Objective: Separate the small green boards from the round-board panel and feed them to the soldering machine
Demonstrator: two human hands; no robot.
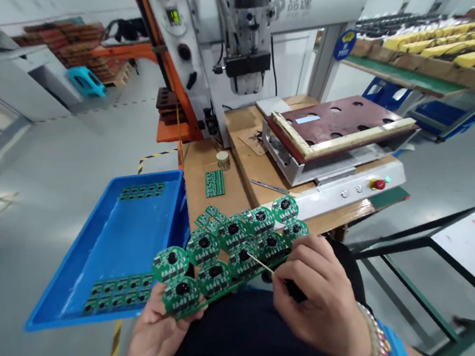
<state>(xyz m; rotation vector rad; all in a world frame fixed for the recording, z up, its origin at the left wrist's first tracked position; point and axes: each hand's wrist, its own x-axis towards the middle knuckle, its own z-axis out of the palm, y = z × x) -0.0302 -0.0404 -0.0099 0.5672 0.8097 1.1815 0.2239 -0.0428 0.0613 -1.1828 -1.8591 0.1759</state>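
Note:
A panel of round green circuit boards (214,277) is tilted up in front of me, each disc carrying a glossy black blob. My left hand (163,325) grips its lower left corner, with the thumb and fingers at the edge. Between the fingertips of my right hand (319,292) is a thin pale stick (262,263). Its far tip reaches the black blob of a disc in the panel's near row. I cannot tell whether the tip touches the blob. Bracelets and a blue band circle my right wrist.
Left of the bench stands a blue tray (103,231) with several board panels. On the wooden bench lie a small green board (215,183), a small round container (223,159) and metal tweezers (270,187). Behind them a machine holds a reddish-brown plate (343,122) under its head.

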